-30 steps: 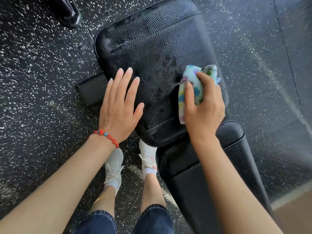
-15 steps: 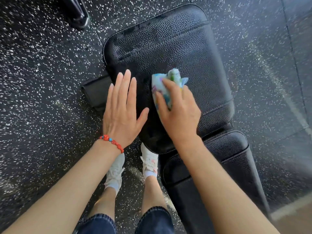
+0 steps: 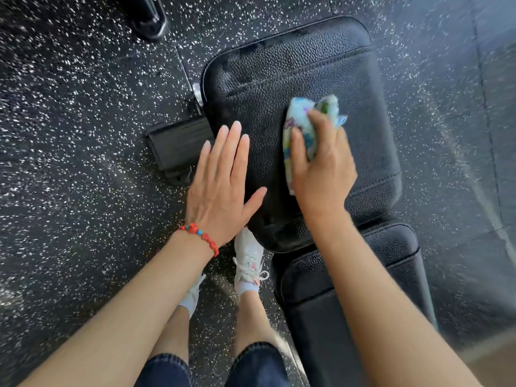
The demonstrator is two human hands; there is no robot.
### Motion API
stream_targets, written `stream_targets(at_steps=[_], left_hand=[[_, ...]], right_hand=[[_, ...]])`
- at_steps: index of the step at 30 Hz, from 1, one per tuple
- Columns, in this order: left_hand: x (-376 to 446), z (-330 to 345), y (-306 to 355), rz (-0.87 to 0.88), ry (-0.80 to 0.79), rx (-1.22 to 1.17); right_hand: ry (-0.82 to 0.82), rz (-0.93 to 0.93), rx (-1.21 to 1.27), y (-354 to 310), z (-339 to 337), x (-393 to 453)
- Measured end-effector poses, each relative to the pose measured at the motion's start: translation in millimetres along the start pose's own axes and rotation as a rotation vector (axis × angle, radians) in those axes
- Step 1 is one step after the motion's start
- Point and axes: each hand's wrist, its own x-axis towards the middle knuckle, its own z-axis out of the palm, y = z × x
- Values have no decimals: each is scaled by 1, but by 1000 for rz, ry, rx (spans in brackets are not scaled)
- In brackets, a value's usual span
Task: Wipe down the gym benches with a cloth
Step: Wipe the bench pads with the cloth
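Note:
A black padded gym bench lies below me, its seat pad (image 3: 279,71) ahead and the longer back pad (image 3: 391,263) nearer, at the lower right. My right hand (image 3: 321,174) is closed on a bunched multicoloured cloth (image 3: 297,121) and presses it onto the middle of the seat pad. My left hand (image 3: 220,188) lies flat with fingers apart along the seat pad's left edge, holding nothing. A red bead bracelet (image 3: 201,237) circles that wrist.
Black speckled rubber floor (image 3: 69,135) surrounds the bench. A black bench foot (image 3: 178,146) sticks out to the left below the seat pad. Another black base (image 3: 148,18) stands at the top left. My white trainers (image 3: 248,261) stand beside the bench.
My right hand has slid the cloth across the seat pad, first leftward to the middle, then a little right and outward again. My left hand has stayed flat at the left edge.

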Motion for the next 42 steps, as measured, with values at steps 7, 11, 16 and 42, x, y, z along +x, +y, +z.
stream_targets(at_steps=[7,11,16,42], left_hand=[[-10,-4,-7,37,-40,37],[-17,-5,-9,29,-35,42],[-19,-17,-14,21,-24,28],[20,-16,4,80,-45,34]], right_hand=[[-61,-58,-7,-17,5,-3],[2,-45,41,-34,20,31],[18,-92,47,-26,14,-12],[10,147,-28,56,-24,51]])
